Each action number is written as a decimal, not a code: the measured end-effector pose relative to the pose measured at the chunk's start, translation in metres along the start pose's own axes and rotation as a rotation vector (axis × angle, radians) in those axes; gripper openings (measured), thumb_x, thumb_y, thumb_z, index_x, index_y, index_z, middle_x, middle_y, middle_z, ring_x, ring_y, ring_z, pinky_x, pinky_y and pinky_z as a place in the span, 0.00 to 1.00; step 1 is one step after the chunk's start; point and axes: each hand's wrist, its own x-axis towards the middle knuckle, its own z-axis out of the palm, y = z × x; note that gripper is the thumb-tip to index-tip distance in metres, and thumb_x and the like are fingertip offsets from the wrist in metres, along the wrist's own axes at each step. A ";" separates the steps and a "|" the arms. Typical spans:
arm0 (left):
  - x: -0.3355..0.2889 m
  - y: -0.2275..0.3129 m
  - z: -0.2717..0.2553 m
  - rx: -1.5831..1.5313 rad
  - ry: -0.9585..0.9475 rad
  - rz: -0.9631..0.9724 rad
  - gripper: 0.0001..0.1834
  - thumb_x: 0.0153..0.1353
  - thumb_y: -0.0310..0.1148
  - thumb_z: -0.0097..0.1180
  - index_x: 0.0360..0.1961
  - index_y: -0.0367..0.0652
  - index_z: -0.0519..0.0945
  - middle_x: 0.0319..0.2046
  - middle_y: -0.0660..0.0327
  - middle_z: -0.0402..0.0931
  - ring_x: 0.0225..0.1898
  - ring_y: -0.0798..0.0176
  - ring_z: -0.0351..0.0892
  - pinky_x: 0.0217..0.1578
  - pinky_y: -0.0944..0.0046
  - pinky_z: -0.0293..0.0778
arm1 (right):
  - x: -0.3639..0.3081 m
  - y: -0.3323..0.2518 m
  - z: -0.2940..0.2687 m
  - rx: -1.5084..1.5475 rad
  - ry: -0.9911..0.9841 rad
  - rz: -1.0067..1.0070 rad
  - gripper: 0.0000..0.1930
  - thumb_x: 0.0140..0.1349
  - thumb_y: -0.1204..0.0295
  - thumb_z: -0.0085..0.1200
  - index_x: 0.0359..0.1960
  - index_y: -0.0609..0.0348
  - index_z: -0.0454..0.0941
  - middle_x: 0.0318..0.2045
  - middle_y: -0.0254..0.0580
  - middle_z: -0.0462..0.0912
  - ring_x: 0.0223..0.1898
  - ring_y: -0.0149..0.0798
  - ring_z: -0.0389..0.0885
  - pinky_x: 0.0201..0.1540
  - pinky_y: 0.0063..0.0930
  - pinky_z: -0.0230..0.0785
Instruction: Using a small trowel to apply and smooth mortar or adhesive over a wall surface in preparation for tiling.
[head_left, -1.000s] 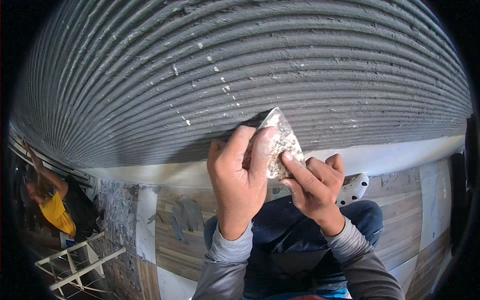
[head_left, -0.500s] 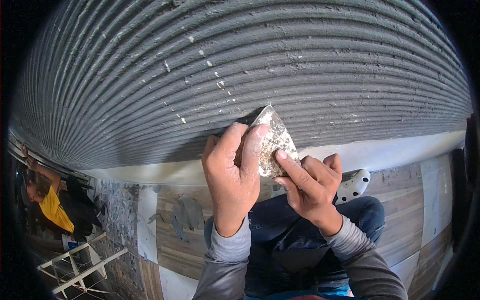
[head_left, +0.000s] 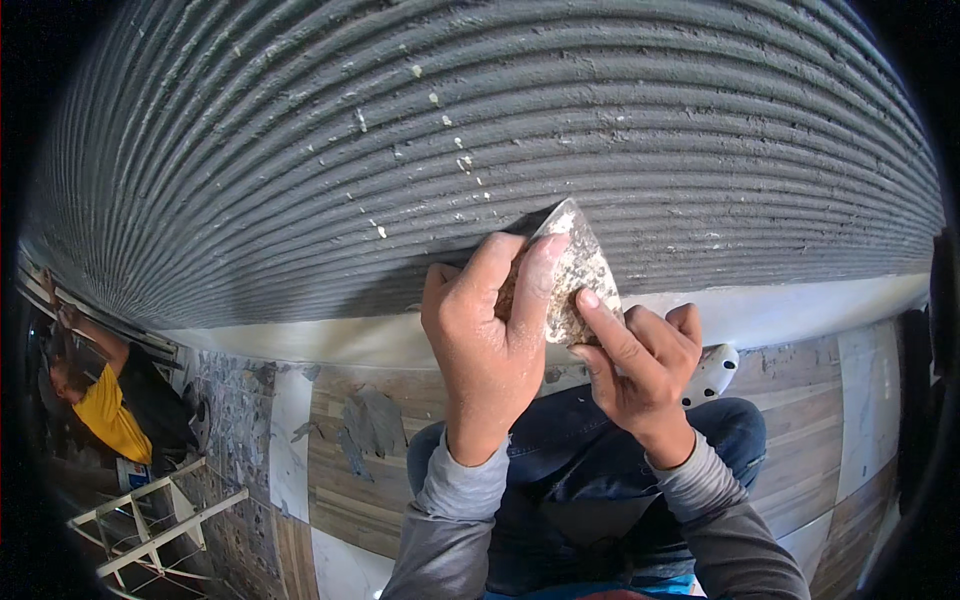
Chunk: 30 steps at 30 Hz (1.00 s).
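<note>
My left hand (head_left: 488, 340) is wrapped round a pointed trowel (head_left: 578, 275), its thumb lying on the blade. White and brown crust speckles the triangular blade; a handle cannot be made out. At the blade's lower right, my right hand (head_left: 650, 375) presses the index finger on its face, with the thumb at the lower edge and the other fingers curled. The blade's tip points up, in front of a wall (head_left: 640, 120) coated in grey adhesive combed into long ridges. Whether the tip touches the ridges, I cannot tell.
A pale uncoated strip (head_left: 300, 345) runs along the wall's foot. Grey adhesive (head_left: 375, 422) smears the wood-look floor (head_left: 345, 500). A white spotted shoe (head_left: 715, 372) is beside my knee. At far left are a person in yellow (head_left: 105, 415) and a metal frame (head_left: 160, 535).
Both hands and the trowel have moved slightly right and up across the ridged wall. The grip looks the same.
</note>
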 end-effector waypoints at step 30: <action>0.003 0.018 0.005 -0.063 0.018 -0.094 0.11 0.69 0.34 0.59 0.34 0.36 0.82 0.21 0.59 0.74 0.22 0.67 0.65 0.26 0.63 0.62 | 0.007 -0.004 -0.010 -0.045 -0.056 0.038 0.28 0.53 0.55 0.66 0.59 0.35 0.83 0.16 0.23 0.58 0.17 0.29 0.51 0.29 0.29 0.41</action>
